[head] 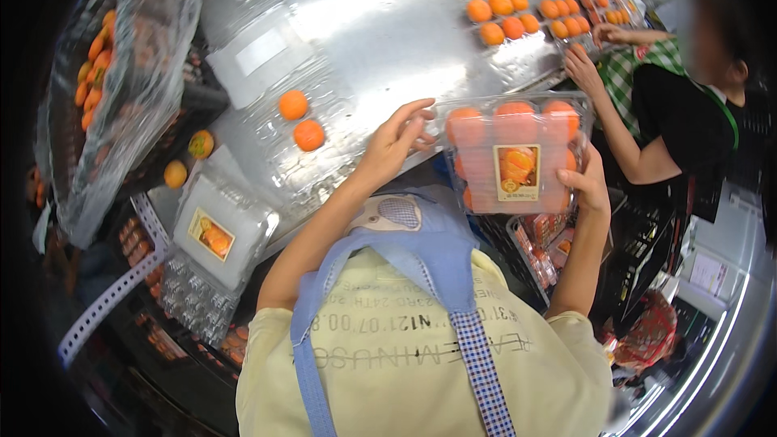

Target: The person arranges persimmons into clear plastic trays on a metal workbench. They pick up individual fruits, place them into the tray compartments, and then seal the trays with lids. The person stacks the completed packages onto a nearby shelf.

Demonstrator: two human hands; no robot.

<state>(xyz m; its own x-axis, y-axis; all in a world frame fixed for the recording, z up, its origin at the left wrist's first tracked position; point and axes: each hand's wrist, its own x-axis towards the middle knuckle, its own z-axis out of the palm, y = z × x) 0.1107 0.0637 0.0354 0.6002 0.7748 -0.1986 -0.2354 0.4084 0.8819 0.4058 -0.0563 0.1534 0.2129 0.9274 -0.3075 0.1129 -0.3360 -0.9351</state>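
My right hand (587, 185) grips the right side of a clear plastic clamshell pack (473, 197), thumb over its lid. Rows of orange fruit, seemingly persimmons, show inside, and the lid bears a picture label (517, 173). Just off the pack's left edge is my left hand (397, 142), fingers apart and holding nothing. Left of that hand, an open clamshell tray (334, 127) lies on the metal table (388, 30) with two orange fruits (301, 120) in it. The pack hangs tilted over the table's near edge; its underside is hidden.
A plastic-lined crate of fruit (94, 73) stands at left. Stacked labelled clamshells (212, 224) sit at the near left, by two loose fruits (188, 158). Filled trays (504, 18) lie at the far right, where a co-worker's hands (586, 67) work. Below the pack is a crate with packs (543, 243).
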